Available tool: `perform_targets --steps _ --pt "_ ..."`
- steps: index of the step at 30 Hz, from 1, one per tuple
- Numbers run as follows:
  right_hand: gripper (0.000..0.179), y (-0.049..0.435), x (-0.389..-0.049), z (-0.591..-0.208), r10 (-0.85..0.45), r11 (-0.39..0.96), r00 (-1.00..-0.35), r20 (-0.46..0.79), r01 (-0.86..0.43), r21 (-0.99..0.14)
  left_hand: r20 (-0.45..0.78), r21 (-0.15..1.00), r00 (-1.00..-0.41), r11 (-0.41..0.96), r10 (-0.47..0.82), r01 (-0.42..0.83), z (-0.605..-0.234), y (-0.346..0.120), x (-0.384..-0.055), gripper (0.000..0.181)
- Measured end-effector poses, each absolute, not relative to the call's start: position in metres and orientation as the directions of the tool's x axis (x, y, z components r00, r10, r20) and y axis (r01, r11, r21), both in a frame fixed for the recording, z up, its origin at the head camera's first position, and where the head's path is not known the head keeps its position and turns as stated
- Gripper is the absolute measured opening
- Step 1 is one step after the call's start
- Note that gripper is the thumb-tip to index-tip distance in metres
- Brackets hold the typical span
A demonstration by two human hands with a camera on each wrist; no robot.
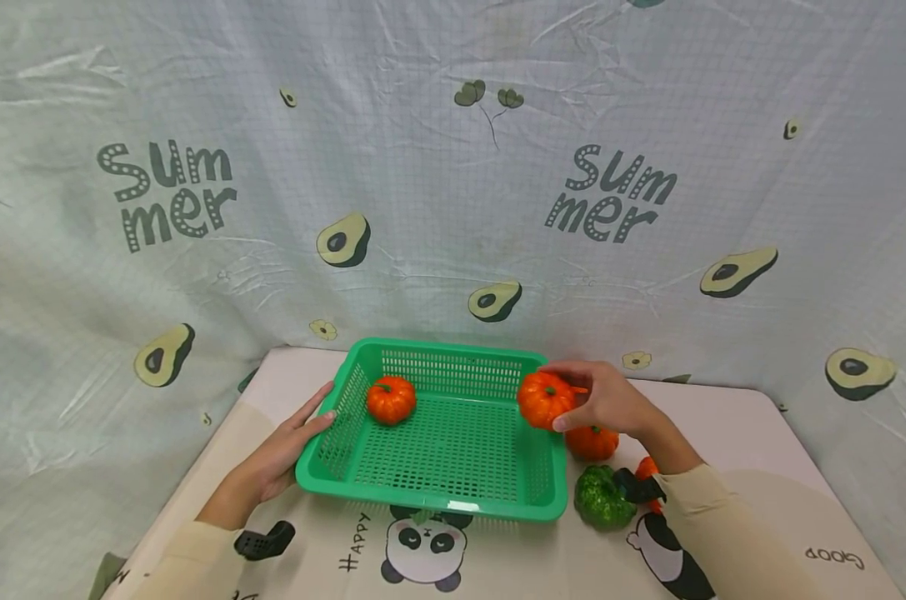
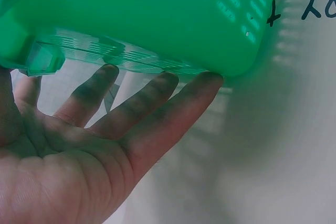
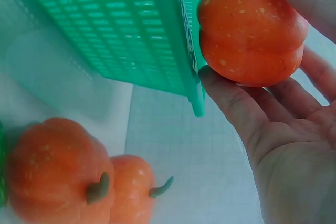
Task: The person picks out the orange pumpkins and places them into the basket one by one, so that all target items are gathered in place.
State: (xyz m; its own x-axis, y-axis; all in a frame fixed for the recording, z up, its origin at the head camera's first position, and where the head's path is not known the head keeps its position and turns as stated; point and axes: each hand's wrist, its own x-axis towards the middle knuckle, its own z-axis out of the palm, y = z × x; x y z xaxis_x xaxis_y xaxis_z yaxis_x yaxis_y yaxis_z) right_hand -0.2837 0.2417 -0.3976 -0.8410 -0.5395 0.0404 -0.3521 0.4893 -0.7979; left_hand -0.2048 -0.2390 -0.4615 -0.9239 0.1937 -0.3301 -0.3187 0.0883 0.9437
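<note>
A green plastic basket (image 1: pixel 453 504) with slotted walls stands on the table. Inside it, at the left, sits a small orange pumpkin (image 1: pixel 391 400). My right hand (image 1: pixel 610 400) grips another orange pumpkin (image 1: pixel 546 400) between thumb and fingers, held at the basket's right rim; in the right wrist view, one fingertip is right at that rim. My left hand (image 1: pixel 283 446) is at the basket's left side, thumb at the rim. Its fingers (image 2: pixel 152 114) are stretched out, fingertips against the outer wall in the left wrist view.
Right of the basket lie an orange pumpkin (image 1: pixel 593 443), a green pumpkin (image 1: pixel 604 498) and another orange one (image 1: pixel 648 469), partly hidden by the right wrist's black device (image 1: pixel 636 486). A printed cloth (image 1: pixel 422 167) hangs behind the table (image 1: pixel 768 442).
</note>
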Motion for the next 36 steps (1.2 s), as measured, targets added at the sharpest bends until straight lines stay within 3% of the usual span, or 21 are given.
perform_targets --steps 18,36 --pt "0.073 0.216 -0.29 -0.396 -0.599 0.417 -0.798 0.062 -0.377 -0.827 -0.325 0.946 -0.924 0.077 0.202 -0.316 -0.463 -0.24 -0.205 0.074" --pt "0.071 0.186 -0.293 -0.391 -0.596 0.476 -0.801 0.052 -0.404 -0.781 -0.323 0.946 -0.926 0.081 0.196 -0.313 -0.463 -0.24 -0.204 0.073"
